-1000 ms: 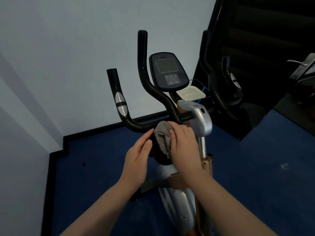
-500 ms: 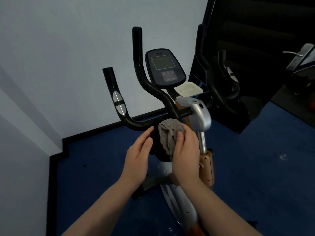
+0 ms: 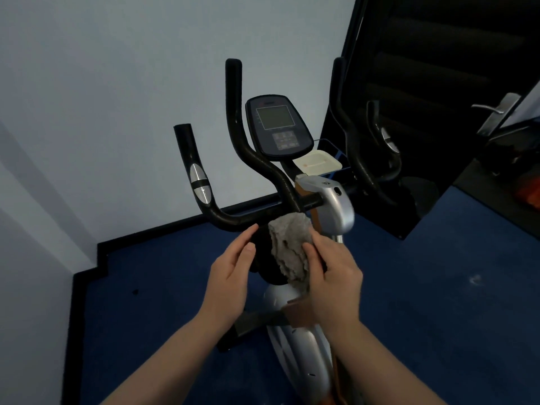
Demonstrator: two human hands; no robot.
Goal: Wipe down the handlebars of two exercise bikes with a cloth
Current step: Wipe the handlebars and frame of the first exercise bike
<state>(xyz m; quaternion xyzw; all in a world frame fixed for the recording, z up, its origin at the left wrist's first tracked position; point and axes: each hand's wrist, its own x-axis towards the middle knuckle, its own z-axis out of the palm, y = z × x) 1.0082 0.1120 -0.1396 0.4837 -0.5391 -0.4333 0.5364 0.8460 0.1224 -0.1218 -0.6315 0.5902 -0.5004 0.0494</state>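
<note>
Right hand point(image 3: 333, 276) round grey cloth point(image 3: 289, 252) — dark object point(image 3: 263, 258) behind, unclear.

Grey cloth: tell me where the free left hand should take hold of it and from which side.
Probably the upper bunched end of the grey cloth, approached from the left. The right hand already pinches its lower right part, while the upper folds stand clear just under the handlebar, nearest the open left hand.

Both bare forearms reach forward and up, left hand point(image 3: 233, 267) with straight, relaxed fingers held edge-on (nothing gripped), right hand point(image 3: 333, 276) just beside it, its thumb and fingers curled round a grey cloth point(image 3: 290, 247).
</note>
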